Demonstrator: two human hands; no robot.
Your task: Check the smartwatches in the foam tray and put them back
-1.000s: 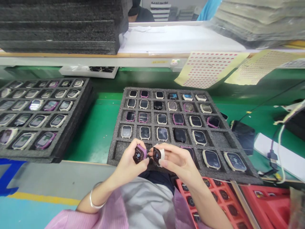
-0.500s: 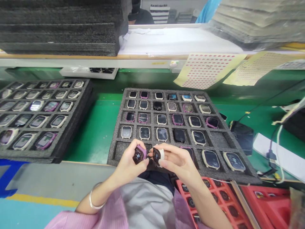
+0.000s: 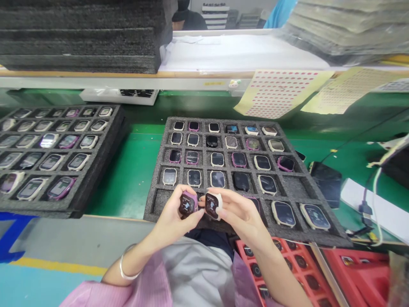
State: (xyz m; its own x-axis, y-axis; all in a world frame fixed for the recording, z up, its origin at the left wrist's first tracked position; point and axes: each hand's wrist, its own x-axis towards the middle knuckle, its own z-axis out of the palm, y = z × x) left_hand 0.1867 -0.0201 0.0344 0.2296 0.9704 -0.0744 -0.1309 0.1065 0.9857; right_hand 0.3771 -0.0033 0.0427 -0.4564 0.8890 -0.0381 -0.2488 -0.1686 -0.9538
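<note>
Foam tray (image 3: 295,187) holds rows of watches (image 3: 217,159), while hands (image 3: 174,216) (image 3: 240,209) pinch a purple watch (image 3: 188,204) and a white-cased watch (image 3: 212,205).

Square-faced watches (image 3: 217,159) sit in a dark-grey rectangular foam tray (image 3: 295,187). Black gridded foam tray (image 3: 101,164) to its left; red compartmented tray (image 3: 310,268) front-right.

A stack of black foam sheets (image 3: 79,38) stands at the left of the shelf (image 3: 185,84); a stack of grey sheets (image 3: 348,25) occupies the right. Two yellow papers (image 3: 283,94) hang over the shelf's front edge, one bearing rows of red marks. Below, a white panel (image 3: 378,213) lies near a black box (image 3: 326,181). From where I stand, a person in dark clothing (image 3: 194,21) is partly visible beyond the shelf. A yellow stripe (image 3: 60,267) crosses the floor.
</note>
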